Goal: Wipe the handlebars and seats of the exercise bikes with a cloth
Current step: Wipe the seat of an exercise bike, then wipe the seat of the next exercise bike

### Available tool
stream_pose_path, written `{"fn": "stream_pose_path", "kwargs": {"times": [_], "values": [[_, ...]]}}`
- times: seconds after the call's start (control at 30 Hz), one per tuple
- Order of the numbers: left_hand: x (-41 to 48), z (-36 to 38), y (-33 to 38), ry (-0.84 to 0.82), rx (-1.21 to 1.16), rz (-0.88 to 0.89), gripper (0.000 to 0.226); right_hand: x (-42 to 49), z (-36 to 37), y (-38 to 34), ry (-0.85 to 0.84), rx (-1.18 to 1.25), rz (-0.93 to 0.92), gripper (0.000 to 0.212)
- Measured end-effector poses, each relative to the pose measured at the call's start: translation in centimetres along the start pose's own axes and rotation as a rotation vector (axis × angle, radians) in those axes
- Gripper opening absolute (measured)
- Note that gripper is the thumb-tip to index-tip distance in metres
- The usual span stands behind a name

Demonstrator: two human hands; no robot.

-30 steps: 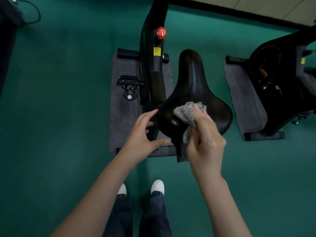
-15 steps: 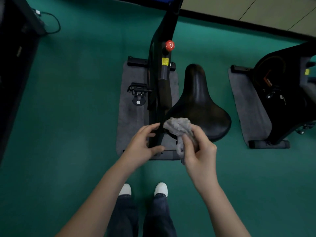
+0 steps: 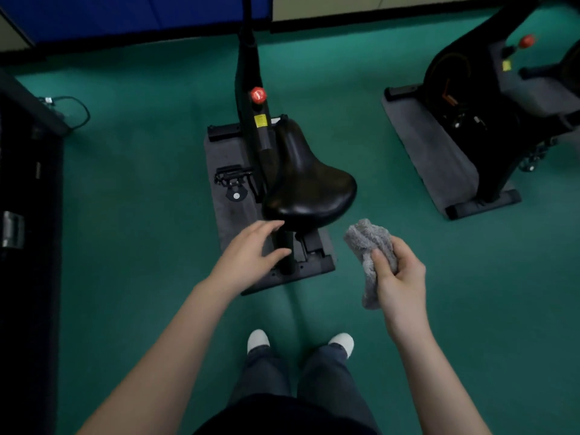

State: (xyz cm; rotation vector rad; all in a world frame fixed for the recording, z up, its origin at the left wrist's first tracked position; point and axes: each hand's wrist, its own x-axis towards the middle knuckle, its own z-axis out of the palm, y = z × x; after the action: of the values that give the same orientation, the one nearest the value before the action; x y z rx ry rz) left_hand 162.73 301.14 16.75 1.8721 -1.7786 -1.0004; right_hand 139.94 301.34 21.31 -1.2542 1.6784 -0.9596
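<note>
Grey cloth (image 3: 367, 240) is bunched in my right hand (image 3: 398, 277), my fingers curled round it and my thumb pressed on its front. One end sticks up past my fingers and the other hangs below my palm. It is apart from the seat (image 3: 307, 186), at about four o'clock from it, over green floor (image 3: 141, 215).

My left hand (image 3: 248, 259) holds nothing, its fingers nearly straight and loosely spread, at seven o'clock from the seat. The fingertips reach the seat's rear edge, but I cannot tell whether they touch it. The thumb points toward the post (image 3: 286, 252) under the seat.

The seat is black and glossy, its nose toward twelve o'clock. Beyond the nose the frame (image 3: 251, 73) rises, with a red knob (image 3: 258, 95) and a yellow sticker (image 3: 260, 120) just below it. A pedal (image 3: 232, 178) sticks out at nine o'clock from the seat. This bike stands on a grey mat (image 3: 226, 158).

A second bike (image 3: 470, 120) stands at two o'clock, well apart. My white shoes (image 3: 257, 339) are at six o'clock, and a black cable (image 3: 75, 111) lies at ten.
</note>
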Motion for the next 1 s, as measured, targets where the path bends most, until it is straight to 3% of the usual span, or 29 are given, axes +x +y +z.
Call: {"fn": "stream_pose_path", "kwargs": {"times": [0.17, 0.47, 0.77, 1.0], "values": [[-0.4, 2.8, 4.2, -0.203, 0.307, 0.031, 0.059, -0.8, -6.5, 2.5, 0.087, 0.026, 0.070, 0.017], [2.7, 12.7, 16.4, -0.417, 0.669, 0.208, 0.068, -1.4, -21.2, 9.0, 0.288, 0.031, 0.207, 0.017], [6.4, 22.6, 26.9, -0.496, 0.716, 0.432, 0.066, -2.0, -32.3, 12.6, 0.528, 0.062, 0.269, 0.012], [11.6, 26.3, 29.8, -0.562, 0.734, 0.449, 0.066, 1.4, -35.4, 14.5, 0.583, 0.064, 0.340, 0.013]]}}
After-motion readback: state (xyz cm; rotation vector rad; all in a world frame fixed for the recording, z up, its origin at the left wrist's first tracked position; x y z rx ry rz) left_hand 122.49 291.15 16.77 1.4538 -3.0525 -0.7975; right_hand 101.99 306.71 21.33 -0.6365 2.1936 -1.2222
